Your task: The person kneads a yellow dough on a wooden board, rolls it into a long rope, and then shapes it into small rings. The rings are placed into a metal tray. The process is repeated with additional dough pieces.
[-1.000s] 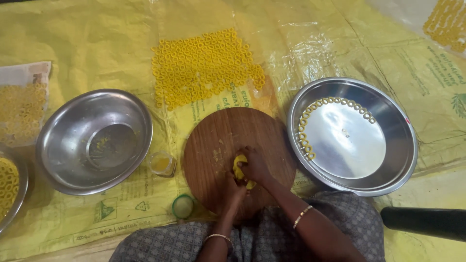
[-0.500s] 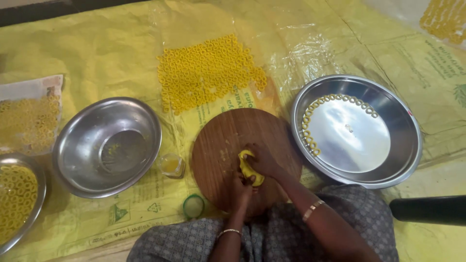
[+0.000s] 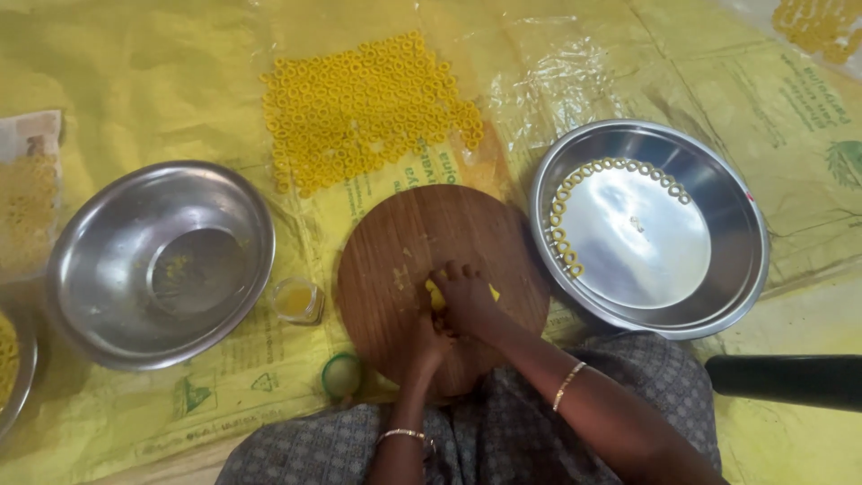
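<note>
peeking from under the right hand (image 3: pixel 465 295), soft yellow dough (image 3: pixel 435 294) lies flattened.

Bright, even overhead light; glare on the steel plate (image 3: pixel 648 229); slightly soft focus.

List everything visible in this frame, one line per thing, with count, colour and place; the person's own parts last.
wooden board: one, round, brown, centre
yellow dough: one small lump, on the board under the hands
dough rings on sheet: many, yellow, spread above the board
steel plate: one, silver, right of the board
rings in plate: a curved row, yellow, along the plate's left rim
steel bowl: one, silver, left of the board
small jar: one, clear with yellow content, between bowl and board
green lid: one, lower left of the board
plastic sheet: yellow, underneath everything
dark bar: one, black, lower right
left hand: on the board, bangle at the wrist
right hand: on the dough, bangle on the forearm
</note>
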